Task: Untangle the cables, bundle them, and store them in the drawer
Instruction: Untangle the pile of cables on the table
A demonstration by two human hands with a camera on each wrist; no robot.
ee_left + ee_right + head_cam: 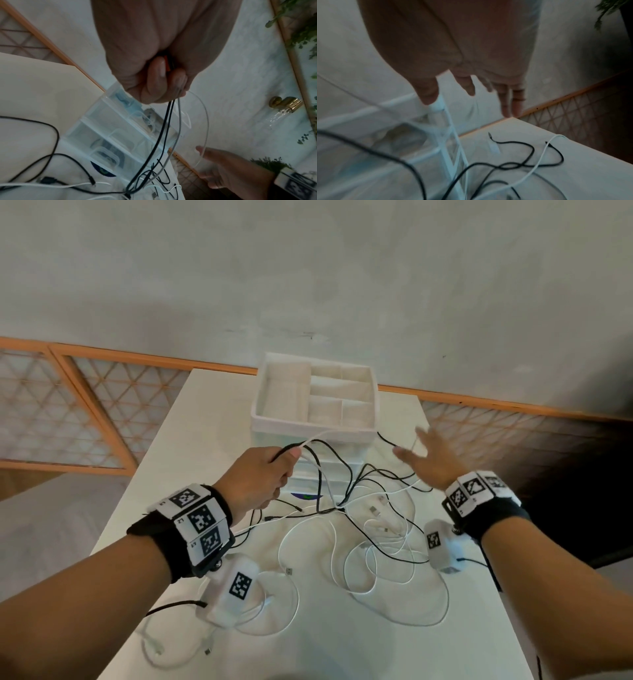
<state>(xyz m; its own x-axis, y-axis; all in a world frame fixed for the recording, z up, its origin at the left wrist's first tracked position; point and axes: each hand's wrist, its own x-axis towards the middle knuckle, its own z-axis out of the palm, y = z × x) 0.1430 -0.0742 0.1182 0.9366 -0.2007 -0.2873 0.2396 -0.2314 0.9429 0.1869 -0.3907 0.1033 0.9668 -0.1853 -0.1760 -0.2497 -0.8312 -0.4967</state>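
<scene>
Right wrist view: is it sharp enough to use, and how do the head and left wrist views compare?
Right wrist: dim, motion-blurred; right hand and drawer unit smeared. Head: brightest and sharpest, wide-angle bending at the edges, fingers of the right hand slightly blurred. Left wrist: dim, but left hand gripping the cables reads clearly.

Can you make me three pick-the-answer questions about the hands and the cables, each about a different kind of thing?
1. Where is the drawer unit?
A. at the table's far edge
B. on the floor
C. in the person's lap

2. What colours are the cables?
A. red and blue
B. black and white
C. all green

3. What is the right hand doing?
A. making a fist
B. gripping a cable
C. open, fingers spread

Answers: 1 A, it stands by the wall. 2 B, only those colours show. 3 C, it holds nothing, while the left hand grips cables.
</scene>
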